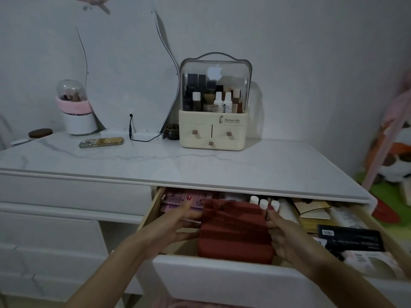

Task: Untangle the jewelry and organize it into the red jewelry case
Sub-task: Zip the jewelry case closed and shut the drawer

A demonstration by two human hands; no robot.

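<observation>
From the head camera, the red jewelry case [233, 230] sat inside the open drawer [222, 276] below the marble-patterned worktop [155, 161], near the drawer's front and roughly in its middle. Both hands were on it, one at each side: the left hand [180, 221] lay against the case's left edge with its fingers reaching along that side, and the right hand [280, 232] clasped the right edge with fingers curled round it. The case was closed, its ribbed surface facing up. Behind it in the drawer stood three white-capped bottles [263, 203]; a pink packet [178, 200] lay to the left, and a black box [351, 237] with a barcode lay to the right. On the worktop at the back stood a cream cosmetics organizer [214, 130] with a clear domed lid, and further left a long flat case [101, 142] and a white pot with a pink band [76, 112].
</observation>
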